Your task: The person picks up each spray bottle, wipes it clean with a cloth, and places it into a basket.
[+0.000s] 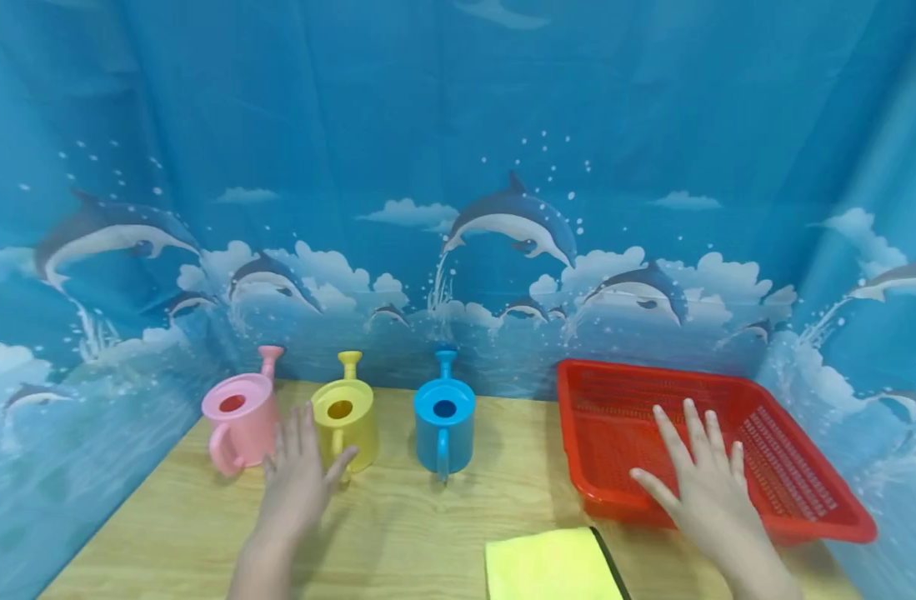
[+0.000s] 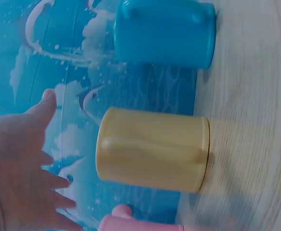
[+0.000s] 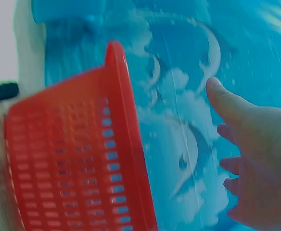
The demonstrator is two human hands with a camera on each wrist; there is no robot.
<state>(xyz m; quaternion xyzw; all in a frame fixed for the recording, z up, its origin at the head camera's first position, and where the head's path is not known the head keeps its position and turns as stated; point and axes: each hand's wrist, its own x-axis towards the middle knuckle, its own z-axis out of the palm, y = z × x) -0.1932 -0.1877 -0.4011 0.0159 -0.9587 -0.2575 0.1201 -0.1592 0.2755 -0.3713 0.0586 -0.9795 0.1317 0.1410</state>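
My left hand (image 1: 296, 479), fingers spread, hovers in front of the yellow watering can (image 1: 356, 421) and holds nothing. To its left stands a pink watering can (image 1: 258, 421); a blue watering can (image 1: 458, 433) stands to the right. All three are upright with spouts toward the backdrop. In the left wrist view the hand (image 2: 20, 168) is apart from the yellow can (image 2: 152, 149). My right hand (image 1: 713, 500), also spread and holding nothing, is over the near side of a red plastic basket (image 1: 593, 492). The right wrist view shows that hand (image 3: 263, 154) apart from the basket's rim (image 3: 131, 125).
A folded yellow-green cloth (image 1: 551, 567) with a dark edge lies at the front of the wood-grain table (image 1: 397, 533). A blue dolphin-print curtain (image 1: 458, 167) rises behind the table and along both sides.
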